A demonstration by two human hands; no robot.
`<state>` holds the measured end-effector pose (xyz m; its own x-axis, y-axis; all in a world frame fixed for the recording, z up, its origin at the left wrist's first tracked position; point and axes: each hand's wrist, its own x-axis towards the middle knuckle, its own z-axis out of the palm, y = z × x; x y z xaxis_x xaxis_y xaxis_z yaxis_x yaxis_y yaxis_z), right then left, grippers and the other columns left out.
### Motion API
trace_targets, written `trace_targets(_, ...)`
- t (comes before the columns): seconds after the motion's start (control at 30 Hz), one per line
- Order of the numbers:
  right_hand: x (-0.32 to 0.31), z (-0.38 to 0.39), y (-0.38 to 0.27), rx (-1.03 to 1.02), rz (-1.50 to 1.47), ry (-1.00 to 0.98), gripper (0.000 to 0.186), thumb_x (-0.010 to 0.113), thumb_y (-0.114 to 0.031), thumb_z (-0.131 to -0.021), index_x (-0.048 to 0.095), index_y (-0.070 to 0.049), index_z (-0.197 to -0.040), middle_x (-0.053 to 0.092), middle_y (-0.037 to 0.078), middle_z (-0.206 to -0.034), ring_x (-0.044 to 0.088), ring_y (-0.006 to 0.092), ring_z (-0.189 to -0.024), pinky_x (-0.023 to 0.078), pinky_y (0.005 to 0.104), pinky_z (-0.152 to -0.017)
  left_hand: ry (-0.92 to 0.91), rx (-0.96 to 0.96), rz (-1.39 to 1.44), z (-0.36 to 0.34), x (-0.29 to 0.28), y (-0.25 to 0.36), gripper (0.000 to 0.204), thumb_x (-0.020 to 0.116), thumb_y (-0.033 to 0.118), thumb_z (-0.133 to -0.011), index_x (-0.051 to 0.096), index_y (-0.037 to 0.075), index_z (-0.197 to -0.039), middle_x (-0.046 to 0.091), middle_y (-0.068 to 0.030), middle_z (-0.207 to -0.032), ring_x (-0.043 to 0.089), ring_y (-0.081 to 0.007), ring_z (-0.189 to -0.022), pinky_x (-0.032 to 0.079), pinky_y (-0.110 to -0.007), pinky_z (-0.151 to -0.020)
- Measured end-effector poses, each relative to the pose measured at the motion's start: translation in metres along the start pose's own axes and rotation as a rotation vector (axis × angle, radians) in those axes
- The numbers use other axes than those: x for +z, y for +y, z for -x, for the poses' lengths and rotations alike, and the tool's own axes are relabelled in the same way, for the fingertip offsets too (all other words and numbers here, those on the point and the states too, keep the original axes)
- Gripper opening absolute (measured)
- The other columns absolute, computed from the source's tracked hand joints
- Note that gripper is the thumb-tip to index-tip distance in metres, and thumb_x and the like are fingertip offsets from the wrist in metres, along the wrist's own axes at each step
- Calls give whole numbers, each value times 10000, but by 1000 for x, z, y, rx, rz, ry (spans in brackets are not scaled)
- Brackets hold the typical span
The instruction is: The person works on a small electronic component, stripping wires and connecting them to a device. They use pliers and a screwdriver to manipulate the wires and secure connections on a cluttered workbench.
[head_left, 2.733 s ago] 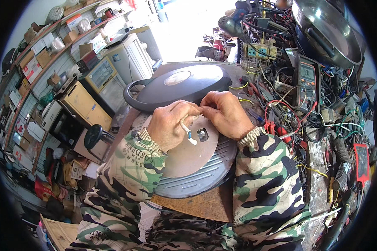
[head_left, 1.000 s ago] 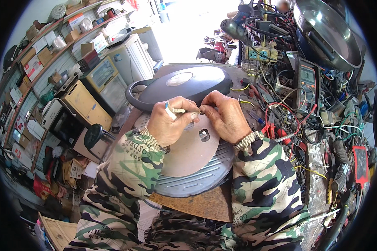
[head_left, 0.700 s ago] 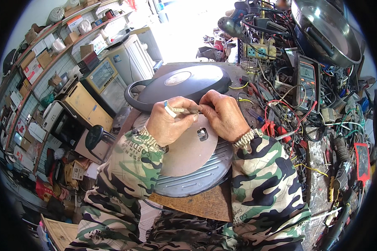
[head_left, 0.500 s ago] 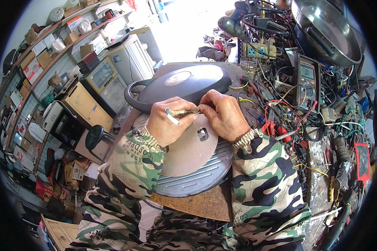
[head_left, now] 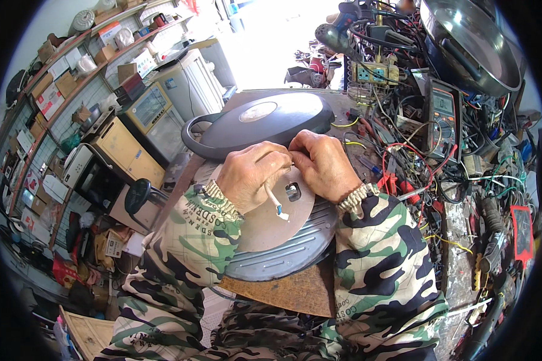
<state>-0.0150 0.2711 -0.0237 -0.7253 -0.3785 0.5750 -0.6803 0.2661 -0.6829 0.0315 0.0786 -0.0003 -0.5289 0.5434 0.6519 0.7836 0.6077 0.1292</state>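
My left hand (head_left: 251, 175) is closed around a white sleeved lead (head_left: 272, 197). The lead hangs below the fingers and ends in blue and white tips. My right hand (head_left: 324, 168) pinches close against the left fingertips; what lies between its thumb and finger is mostly hidden. Beneath both hands is a flat beige disc (head_left: 268, 231) with a dark squarish opening near its right edge. It rests on a round grey ribbed plate (head_left: 289, 265). Just beyond stands a dark grey rounded lid-like shell (head_left: 295, 123) with a looped handle and a silver oval.
A brown board (head_left: 289, 298) juts out under the ribbed plate. To the right lie tangled wires, a multimeter (head_left: 442, 117), red-handled tools and a large metal pan (head_left: 476, 42). Shelves with boxes (head_left: 51, 99) and cabinets (head_left: 126, 153) line the left, beside a black stool (head_left: 140, 195).
The white lead has swung from pointing left across my left hand to hanging down over the disc. My left fingers have turned over slightly; both hands stay close together.
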Motion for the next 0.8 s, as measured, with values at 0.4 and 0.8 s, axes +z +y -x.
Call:
trace_targets(0.4, -1, -2, 1, 77, -198, 26, 111, 657, -70, -892, 656, 40, -904, 691, 218, -772, 715, 357, -765, 549, 407, -704, -59, -616, 950, 8, 1, -15, 143, 627, 106, -1030, 627, -27, -1083, 706, -101, -976, 704, -160, -881, 573, -286, -778)
trace_targets(0.8, -5, 10, -14, -211, 145, 32, 270, 846, -215, -776, 679, -28, -876, 650, 137, -871, 654, 371, -851, 529, 451, -742, 65, -753, 1180, 9, 6, -22, 206, 623, 114, -1035, 628, -74, -1119, 696, -168, -1003, 714, -225, -927, 622, -364, -829)
